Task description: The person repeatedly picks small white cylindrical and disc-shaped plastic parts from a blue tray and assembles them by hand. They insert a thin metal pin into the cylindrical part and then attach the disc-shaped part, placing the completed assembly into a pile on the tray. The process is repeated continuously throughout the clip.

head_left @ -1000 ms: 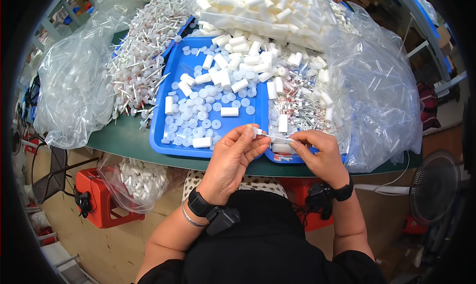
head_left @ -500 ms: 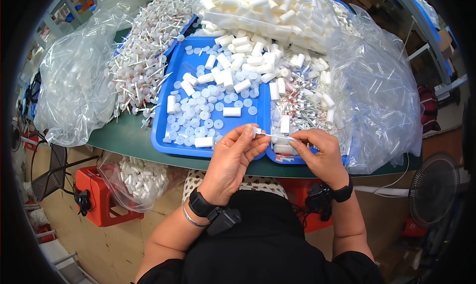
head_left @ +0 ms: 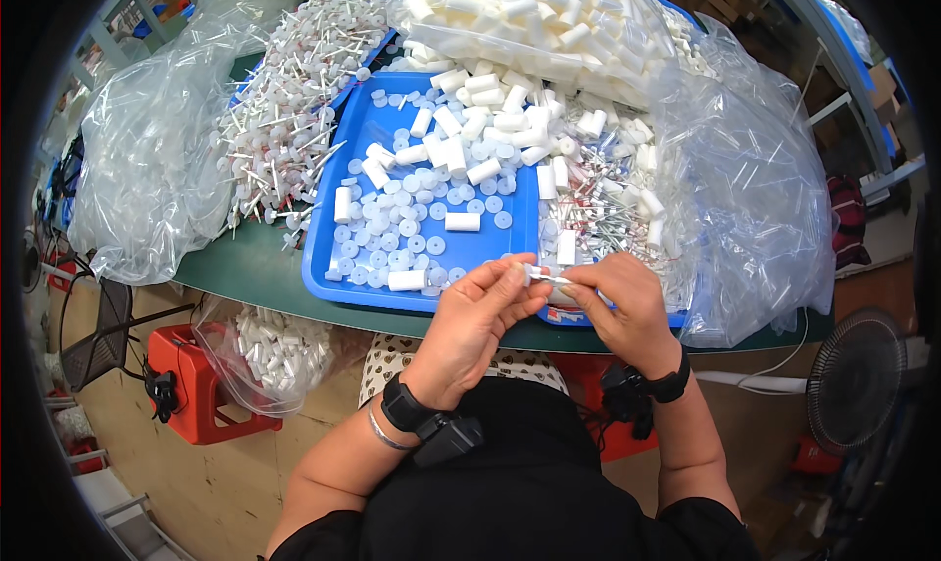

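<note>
Over the near edge of the green table point(head_left: 245, 267), low in the frame's centre, a small white plastic tube point(head_left: 545, 274) is pinched between left hand point(head_left: 477, 318) and right hand point(head_left: 618, 308), its long axis lying left-to-right, both hands equally near.

Blue tray point(head_left: 345, 230) of white discs and short tubes on green table point(head_left: 250, 269); clear bag point(head_left: 147, 159) at nine o'clock, bagged white tubes point(head_left: 549, 17) at twelve, red stool point(head_left: 196, 390) at eight, fan point(head_left: 855, 380) at four.
</note>
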A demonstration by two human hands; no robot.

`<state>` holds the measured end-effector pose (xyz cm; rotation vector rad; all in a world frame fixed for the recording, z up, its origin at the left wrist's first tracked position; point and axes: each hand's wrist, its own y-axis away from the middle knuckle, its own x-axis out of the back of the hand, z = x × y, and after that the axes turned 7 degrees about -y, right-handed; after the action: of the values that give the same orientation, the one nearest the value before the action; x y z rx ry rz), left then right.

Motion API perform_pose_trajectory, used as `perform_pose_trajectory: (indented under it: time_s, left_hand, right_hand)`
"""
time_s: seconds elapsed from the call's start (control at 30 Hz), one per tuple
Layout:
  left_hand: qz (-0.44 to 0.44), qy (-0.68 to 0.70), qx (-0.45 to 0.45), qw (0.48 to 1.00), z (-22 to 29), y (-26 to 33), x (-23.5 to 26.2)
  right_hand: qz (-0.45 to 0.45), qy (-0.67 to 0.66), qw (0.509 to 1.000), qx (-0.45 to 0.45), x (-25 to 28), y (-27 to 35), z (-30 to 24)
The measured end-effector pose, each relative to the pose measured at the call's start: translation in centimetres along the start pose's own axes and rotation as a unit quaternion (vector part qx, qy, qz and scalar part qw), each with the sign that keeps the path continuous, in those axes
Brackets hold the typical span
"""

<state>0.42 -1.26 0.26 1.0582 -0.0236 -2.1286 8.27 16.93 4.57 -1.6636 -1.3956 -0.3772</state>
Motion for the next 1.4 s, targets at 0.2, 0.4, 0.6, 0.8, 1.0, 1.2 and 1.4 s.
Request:
perform_pose_trajectory:
  time_s: [0.2, 0.4, 0.6, 0.8, 1.0, 1.2, 1.4]
  left_hand:
    - [-0.014, -0.071, -0.017, 0.997, 0.2, 0.6, -0.4]
    - [-0.003, -0.166, -0.067, 0.984, 0.5, 0.8, 0.0]
    - [0.065, -0.159, -0.123, 0.977, 3.7, 0.8, 1.4]
    - [0.059, 0.09, -0.247, 0.963, 16.5, -1.9, 10.5]
    - [0.168, -0.226, -0.264, 0.922, 14.9, -2.0, 9.4]
    - [0.06, -0.743, -0.329, 0.579, 7.0, -2.6, 6.2]
    - [0.092, -0.814, -0.329, 0.47, 6.3, -4.1, 6.3]
  right_hand:
    - [-0.078, -0.424, 0.832, -0.348, -0.7, 0.3, 0.1]
    - [-0.096, -0.461, 0.795, -0.382, -1.1, -0.4, -1.0]
    - [-0.056, -0.226, 0.933, -0.273, -0.8, -1.7, -1.0]
    - [-0.038, 0.308, 0.95, -0.015, 0.8, -2.3, 5.0]
    - [-0.064, 0.312, 0.948, 0.017, 0.8, -2.2, 5.8]
    - [-0.08, 0.317, 0.945, -0.022, 2.1, -1.5, 4.5]
    - [-0.017, 0.191, 0.98, -0.056, 3.0, -0.7, 2.8]
